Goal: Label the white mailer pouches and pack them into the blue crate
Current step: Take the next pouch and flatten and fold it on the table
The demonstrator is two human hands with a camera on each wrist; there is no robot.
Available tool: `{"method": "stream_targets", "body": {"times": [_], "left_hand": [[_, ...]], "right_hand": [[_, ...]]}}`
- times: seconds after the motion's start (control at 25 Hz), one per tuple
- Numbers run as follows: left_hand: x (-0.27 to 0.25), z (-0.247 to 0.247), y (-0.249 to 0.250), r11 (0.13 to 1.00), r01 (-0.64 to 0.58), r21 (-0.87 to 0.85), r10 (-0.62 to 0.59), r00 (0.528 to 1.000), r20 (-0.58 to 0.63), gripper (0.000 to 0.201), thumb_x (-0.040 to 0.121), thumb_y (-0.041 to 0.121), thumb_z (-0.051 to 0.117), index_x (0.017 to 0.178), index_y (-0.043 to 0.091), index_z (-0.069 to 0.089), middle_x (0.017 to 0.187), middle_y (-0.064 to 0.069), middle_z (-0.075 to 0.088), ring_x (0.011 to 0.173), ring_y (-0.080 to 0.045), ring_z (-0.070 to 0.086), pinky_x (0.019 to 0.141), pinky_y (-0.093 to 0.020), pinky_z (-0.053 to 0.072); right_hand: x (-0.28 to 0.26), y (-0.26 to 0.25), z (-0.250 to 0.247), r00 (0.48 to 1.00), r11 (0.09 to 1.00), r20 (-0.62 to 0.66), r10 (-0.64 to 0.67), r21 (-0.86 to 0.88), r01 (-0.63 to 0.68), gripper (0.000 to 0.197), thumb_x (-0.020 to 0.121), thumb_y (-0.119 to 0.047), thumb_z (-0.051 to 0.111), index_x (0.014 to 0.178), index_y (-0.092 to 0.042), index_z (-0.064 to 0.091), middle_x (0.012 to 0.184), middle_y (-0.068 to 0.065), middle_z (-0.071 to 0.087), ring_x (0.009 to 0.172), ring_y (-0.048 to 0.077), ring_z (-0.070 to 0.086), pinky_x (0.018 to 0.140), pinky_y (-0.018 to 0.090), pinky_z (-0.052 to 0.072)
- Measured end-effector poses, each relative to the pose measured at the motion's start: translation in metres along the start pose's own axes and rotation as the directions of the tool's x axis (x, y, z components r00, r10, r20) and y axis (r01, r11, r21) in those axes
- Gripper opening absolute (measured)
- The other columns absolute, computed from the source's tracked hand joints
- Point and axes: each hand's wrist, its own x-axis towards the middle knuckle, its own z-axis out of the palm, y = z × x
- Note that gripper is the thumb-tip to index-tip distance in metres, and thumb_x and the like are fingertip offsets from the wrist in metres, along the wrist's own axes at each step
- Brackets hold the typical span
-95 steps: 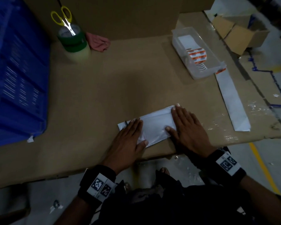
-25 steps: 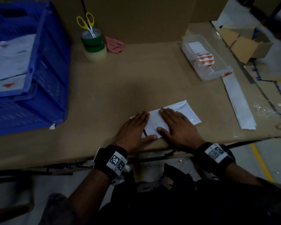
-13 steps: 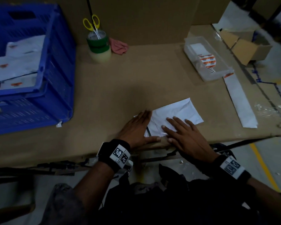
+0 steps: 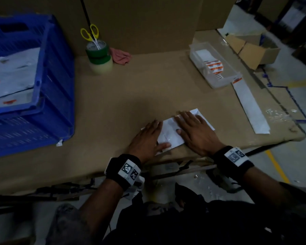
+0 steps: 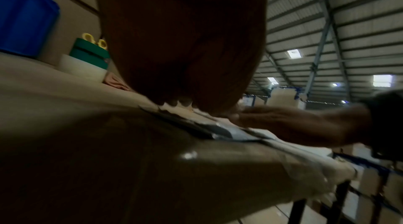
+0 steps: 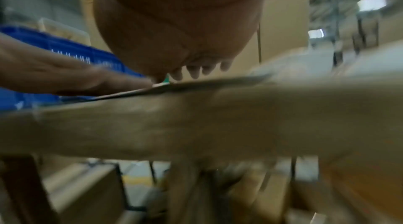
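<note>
— Pouch (image 4: pixel 170 133) flat at the near table edge, well right of the blue crate (image 4: pixel 48 96). Both hands on it?

— Yes: left hand (image 4: pixel 147 140) and right hand (image 4: pixel 194 129) press it, fingers straight, gripping nothing. Smoothing it, I'd judge; a label comes next.

— From where?

— The clear tray (image 4: pixel 217 82), farther right of the crate, holds an orange-printed roll (image 4: pixel 214 68). The crate holds white pouches (image 4: pixel 14 71).

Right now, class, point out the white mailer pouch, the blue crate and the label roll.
white mailer pouch (image 4: pixel 168 134): head view, bare middle between the hands.
blue crate (image 4: pixel 58 82): head view, right side wall.
label roll (image 4: pixel 213 66): head view, orange-printed outer wrap.
</note>
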Motion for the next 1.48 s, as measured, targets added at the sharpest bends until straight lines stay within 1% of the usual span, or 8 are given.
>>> {"method": "stream_targets", "body": {"times": [0.2, 0.52, 0.68, 0.84, 0.96, 1.2, 1.36, 1.48], "left_hand": [[0.022, 0.022, 0.026, 0.998, -0.007, 0.055, 0.011, 0.997, -0.079, 0.072, 0.108, 0.05, 0.028, 0.162, 0.011, 0.002, 0.171, -0.006, 0.0, 0.156, -0.017, 0.0, 0.123, -0.031, -0.002], [0.028, 0.036, 0.016, 0.994, 0.011, 0.109, -0.001, 0.996, -0.088, 0.077, 0.103, 0.061, 0.019, 0.162, 0.019, -0.007, 0.17, 0.002, -0.009, 0.156, -0.012, -0.008, 0.119, -0.027, -0.011], [0.025, 0.031, 0.02, 0.989, 0.055, 0.135, -0.054, 0.998, -0.013, 0.086, 0.088, 0.067, -0.004, 0.16, 0.022, -0.014, 0.169, 0.004, -0.014, 0.155, -0.011, -0.011, 0.12, -0.029, -0.014], [0.035, 0.015, 0.027, 0.984, -0.054, 0.168, 0.043, 0.997, 0.069, 0.082, 0.103, 0.059, 0.032, 0.159, 0.025, -0.016, 0.168, 0.005, -0.019, 0.155, -0.017, -0.012, 0.126, -0.042, 0.001], [0.04, 0.01, 0.017, 0.976, -0.142, 0.164, 0.113, 0.978, 0.175, 0.079, 0.102, 0.059, 0.033, 0.16, 0.028, -0.012, 0.167, 0.009, -0.021, 0.154, -0.014, -0.015, 0.126, -0.039, -0.001], [0.031, 0.02, 0.008, 0.994, -0.081, -0.07, 0.084, 0.996, 0.041, 0.095, 0.093, 0.071, 0.043, 0.16, 0.029, -0.011, 0.167, 0.01, -0.014, 0.153, -0.007, -0.011, 0.127, -0.034, 0.001], [0.014, 0.021, -0.01, 0.997, -0.018, 0.075, 0.019, 1.0, -0.012, 0.117, 0.075, 0.094, 0.002, 0.163, 0.017, 0.006, 0.17, -0.001, 0.004, 0.156, -0.015, 0.001, 0.127, -0.032, 0.006], [0.008, 0.019, -0.013, 0.996, -0.006, 0.086, 0.008, 1.0, -0.021, 0.114, 0.075, 0.092, 0.004, 0.163, 0.02, 0.003, 0.171, 0.002, 0.001, 0.156, -0.012, -0.002, 0.126, -0.032, 0.003]], "right_hand": [[0.016, -0.006, 0.012, 0.995, 0.992, 0.032, 0.098, 0.075, -0.101, 0.077, 0.099, -0.058, 0.001, 0.164, -0.021, 0.017, 0.172, 0.003, 0.015, 0.159, 0.02, 0.008, 0.127, 0.046, 0.008], [0.018, 0.005, 0.03, 0.997, 0.997, 0.011, 0.072, -0.014, -0.072, 0.069, 0.107, -0.054, 0.012, 0.164, -0.018, 0.023, 0.17, 0.009, 0.021, 0.158, 0.027, 0.017, 0.126, 0.052, 0.012], [0.025, 0.013, 0.024, 0.993, 0.995, 0.103, 0.055, 0.083, -0.063, 0.081, 0.098, -0.068, -0.001, 0.165, -0.024, 0.007, 0.173, 0.002, 0.004, 0.159, 0.019, 0.0, 0.125, 0.043, -0.001], [0.011, 0.041, 0.013, 1.0, 0.998, 0.009, 0.026, 0.058, -0.027, 0.085, 0.101, -0.066, 0.004, 0.165, -0.012, 0.014, 0.172, 0.006, 0.008, 0.159, 0.018, 0.004, 0.125, 0.045, 0.013], [0.007, 0.045, 0.018, 0.999, 0.998, 0.009, 0.034, 0.06, -0.034, 0.076, 0.106, -0.06, 0.014, 0.165, -0.012, 0.015, 0.172, 0.007, 0.012, 0.159, 0.022, 0.009, 0.125, 0.045, 0.015], [0.008, 0.043, 0.019, 0.999, 0.999, -0.005, 0.053, -0.005, -0.053, 0.072, 0.106, -0.059, 0.012, 0.165, -0.018, 0.014, 0.173, 0.005, 0.01, 0.159, 0.022, 0.008, 0.126, 0.05, 0.009], [-0.002, -0.013, 0.028, 0.986, 0.987, -0.067, -0.156, 0.033, 0.158, 0.06, 0.11, -0.042, 0.023, 0.162, -0.014, 0.027, 0.17, 0.006, 0.022, 0.158, 0.021, 0.017, 0.126, 0.043, 0.011], [-0.014, -0.014, 0.032, 0.995, 0.994, -0.046, -0.086, 0.055, 0.089, 0.063, 0.109, -0.051, 0.021, 0.164, -0.02, 0.023, 0.17, -0.001, 0.02, 0.158, 0.015, 0.014, 0.127, 0.042, 0.015]]}}
